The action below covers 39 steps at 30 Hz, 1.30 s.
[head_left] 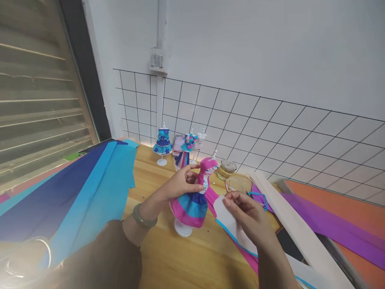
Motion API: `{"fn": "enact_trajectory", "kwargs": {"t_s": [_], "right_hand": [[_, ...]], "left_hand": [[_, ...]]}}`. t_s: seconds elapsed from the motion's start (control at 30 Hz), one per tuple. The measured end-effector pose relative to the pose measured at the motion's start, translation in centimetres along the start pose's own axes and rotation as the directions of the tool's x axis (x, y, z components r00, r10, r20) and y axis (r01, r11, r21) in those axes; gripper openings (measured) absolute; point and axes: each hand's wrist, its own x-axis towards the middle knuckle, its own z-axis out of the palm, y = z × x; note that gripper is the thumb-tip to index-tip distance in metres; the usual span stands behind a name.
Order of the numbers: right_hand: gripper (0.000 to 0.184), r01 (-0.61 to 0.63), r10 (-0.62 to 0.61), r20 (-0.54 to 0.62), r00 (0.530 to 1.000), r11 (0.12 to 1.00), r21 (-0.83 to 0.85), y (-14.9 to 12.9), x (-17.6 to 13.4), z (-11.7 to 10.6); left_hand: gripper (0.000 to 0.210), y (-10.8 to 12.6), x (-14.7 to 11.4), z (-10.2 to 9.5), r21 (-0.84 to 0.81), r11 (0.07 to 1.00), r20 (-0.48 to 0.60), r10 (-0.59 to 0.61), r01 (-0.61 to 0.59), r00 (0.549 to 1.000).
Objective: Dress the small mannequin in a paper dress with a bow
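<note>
A miniature dress form [207, 168] wears a small dress with a pink and white bodice and a full skirt [192, 210] banded in blue, turquoise and pink. It stands on a white round base [183, 228]. My left hand [186, 180] is closed around the bodice, thumb across the front at the waist. Just to the right, my right hand [245, 210] pinches the upper end of a white fabric strip [224, 212] with a blue edge. A pink strip [212, 198] runs from beside the dress down under the white one. Part of the white strip is hidden behind my right hand.
Behind stand other dressed miniature forms, one in a blue dress [163, 140]. A clear round container [227, 168] sits at the back right. Blue fabric [99, 180] covers the left; purple fabric [331, 224] lies right. A wire grid [219, 108] lines the wall.
</note>
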Motion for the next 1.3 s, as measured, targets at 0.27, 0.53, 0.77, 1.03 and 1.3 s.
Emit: {"fn": "enact_trajectory", "kwargs": {"t_s": [0.27, 0.53, 0.77, 1.03, 1.3], "right_hand": [[0.027, -0.015, 0.016, -0.04, 0.999, 1.0, 0.012, -0.4, -0.2, 0.6], [0.029, -0.029, 0.029, -0.02, 0.999, 1.0, 0.006, -0.9, -0.2, 0.8], [0.027, -0.016, 0.016, -0.015, 1.0, 1.0, 0.025, -1.2, -0.5, 1.1], [0.022, 0.06, -0.058, -0.035, 0.998, 0.995, 0.074, -1.6, -0.6, 1.4], [0.026, 0.016, -0.011, -0.022, 1.0, 0.973, 0.232, -1.5, -0.3, 1.8]], "left_hand": [[0.054, -0.4, 0.3, 0.2, -0.139, 0.98, 0.197, -0.11, 0.139, 0.974], [0.05, -0.8, 0.3, 0.3, -0.211, 0.959, 0.303, -0.121, 0.19, 0.945], [0.048, -1.2, 0.5, -0.5, -0.272, 0.934, 0.372, -0.12, 0.232, 0.92], [0.045, -1.4, 0.2, -0.5, -0.325, 0.912, 0.526, -0.046, 0.251, 0.849], [0.041, -2.4, 0.6, -0.8, -0.486, 0.834, 0.543, 0.052, 0.263, 0.838]]}}
